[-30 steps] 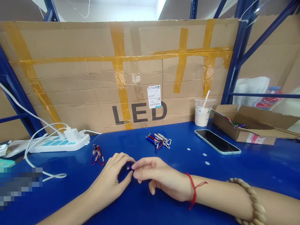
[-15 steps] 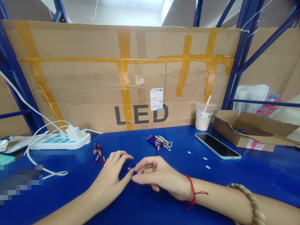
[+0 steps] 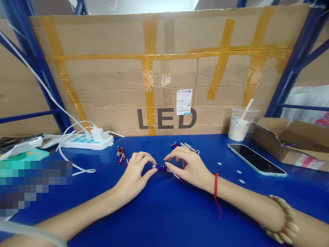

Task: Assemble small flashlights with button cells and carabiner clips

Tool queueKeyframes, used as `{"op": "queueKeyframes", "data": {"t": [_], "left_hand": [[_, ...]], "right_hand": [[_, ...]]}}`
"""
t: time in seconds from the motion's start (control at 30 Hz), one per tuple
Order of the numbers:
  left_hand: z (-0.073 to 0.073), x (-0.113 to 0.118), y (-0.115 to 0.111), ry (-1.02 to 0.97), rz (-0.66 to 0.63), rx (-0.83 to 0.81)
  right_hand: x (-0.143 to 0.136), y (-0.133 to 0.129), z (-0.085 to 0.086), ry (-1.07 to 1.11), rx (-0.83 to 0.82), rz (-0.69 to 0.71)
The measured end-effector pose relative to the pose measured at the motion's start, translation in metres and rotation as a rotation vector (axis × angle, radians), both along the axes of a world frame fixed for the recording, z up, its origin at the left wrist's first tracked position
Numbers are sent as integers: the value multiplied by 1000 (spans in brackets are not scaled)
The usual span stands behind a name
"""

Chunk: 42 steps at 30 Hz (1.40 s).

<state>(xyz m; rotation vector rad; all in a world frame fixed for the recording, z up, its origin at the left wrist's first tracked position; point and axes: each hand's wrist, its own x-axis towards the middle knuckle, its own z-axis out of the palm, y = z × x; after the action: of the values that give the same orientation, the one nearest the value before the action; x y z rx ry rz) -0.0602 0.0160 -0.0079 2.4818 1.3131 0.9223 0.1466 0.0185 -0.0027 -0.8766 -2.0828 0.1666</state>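
A small purple metal flashlight (image 3: pixel 161 167) with a silver end lies on the blue table between my hands, with a clip at its right end. My left hand (image 3: pixel 136 175) is at its left end, thumb and index finger apart on either side of the silver tip; whether they touch it is unclear. My right hand (image 3: pixel 191 168) is at the other end, its thumb beside the barrel and its fingers spread. Behind my right hand are several more flashlights (image 3: pixel 189 146), partly hidden. Two others, purple (image 3: pixel 118 151) and red (image 3: pixel 122 153), lie beyond my left hand.
A phone (image 3: pixel 257 159), a drink cup with a straw (image 3: pixel 239 128) and an open cardboard box (image 3: pixel 290 156) are on the right. On the left is a white power strip (image 3: pixel 88 142) with cables. A large cardboard sheet (image 3: pixel 102 92) stands behind the table.
The view has shifted, so the scene sits further right and higher. My hands have moved apart, and the purple flashlight between them now shows much more of its length.
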Motion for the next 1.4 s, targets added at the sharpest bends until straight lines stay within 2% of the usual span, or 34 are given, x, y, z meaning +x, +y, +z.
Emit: {"op": "queueKeyframes", "data": {"t": [0.07,0.23,0.4,0.53,0.73,0.93,1.07,1.17,1.3,1.4], "left_hand": [[4,1,-3,-55,-7,36],[9,2,-10,-171,-58,79],[10,2,-14,-283,-137,-3],[9,3,-13,-336,-131,-78],[9,3,-14,-261,-133,-66],[8,2,-13,-133,-185,24],[8,2,-12,-90,-181,39],[8,3,-13,-108,-166,40],[10,2,-17,-204,-209,32],[12,-1,-18,-331,-271,-74]], "right_hand": [[0,1,-1,-15,-52,-7],[-2,0,-3,-151,-26,145],[-5,-3,-3,-102,-100,153],[-7,-6,-4,-85,-215,154],[-8,-9,-1,-51,-402,215],[-11,-10,-1,-29,-585,257],[-11,-10,0,-39,-545,222],[-11,-10,0,-7,-581,200],[-10,-9,-2,23,-561,192],[-9,-7,-4,32,-497,169]]}}
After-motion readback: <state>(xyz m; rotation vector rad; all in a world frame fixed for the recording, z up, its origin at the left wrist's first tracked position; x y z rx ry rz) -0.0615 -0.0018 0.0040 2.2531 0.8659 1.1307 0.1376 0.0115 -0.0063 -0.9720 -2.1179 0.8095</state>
